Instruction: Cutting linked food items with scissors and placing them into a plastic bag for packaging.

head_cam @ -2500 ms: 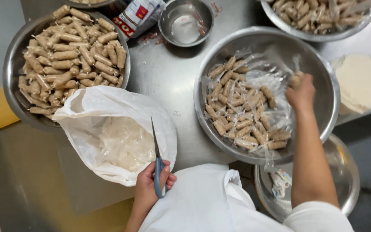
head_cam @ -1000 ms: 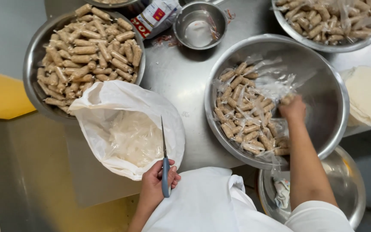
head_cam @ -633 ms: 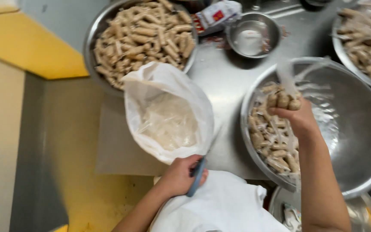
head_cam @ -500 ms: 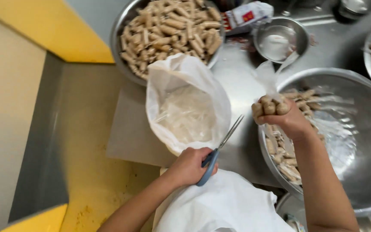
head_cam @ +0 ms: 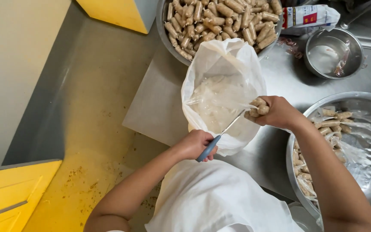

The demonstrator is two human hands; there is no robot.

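The person wears a white apron (head_cam: 220, 197) over the front of the body. Both forearms are bare, no sleeves, gloves or jewellery showing on either hand.

At centre frame the knife (head_cam: 217, 139) has a blue-grey handle and a silver blade. The bag (head_cam: 220, 92) beneath it is milky white and holds clear film. The sausages (head_cam: 220, 19) in the upper bowl (head_cam: 165, 32) are pale tan. The bowls and counter (head_cam: 280, 77) are dull steel grey. The packet (head_cam: 310, 17) at upper right is white with a red patch. The floor (head_cam: 86, 141) is speckled mustard yellow, and the apron (head_cam: 220, 202) is white.
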